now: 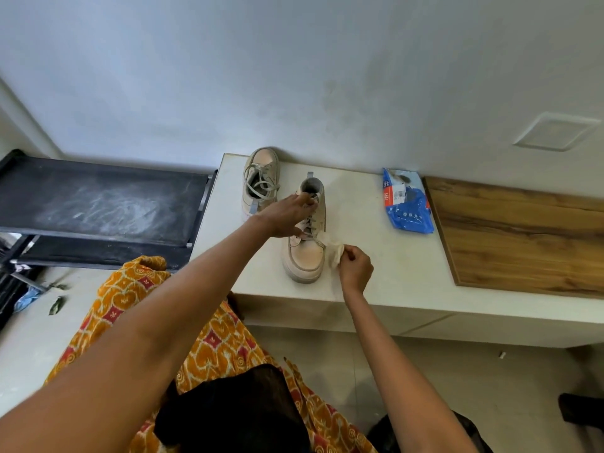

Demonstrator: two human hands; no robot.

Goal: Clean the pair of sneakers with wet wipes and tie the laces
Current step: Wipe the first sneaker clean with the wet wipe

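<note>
Surface [376, 273]: pale, carrying both sneakers and the wipe pack [407, 202] off to the right.
Near sneaker [305, 253]: standing toe toward me; I am judging it light, with a stiff sole and soft upper, best steadied at the collar.
Far sneaker [261, 178]: lying behind, laces loose.
Left hand [287, 217]: I am gripping the near sneaker's collar and laces, fingers curled.
Right hand [354, 266]: I am pinching a limp, flimsy wipe [331, 246] against its right side.
</note>
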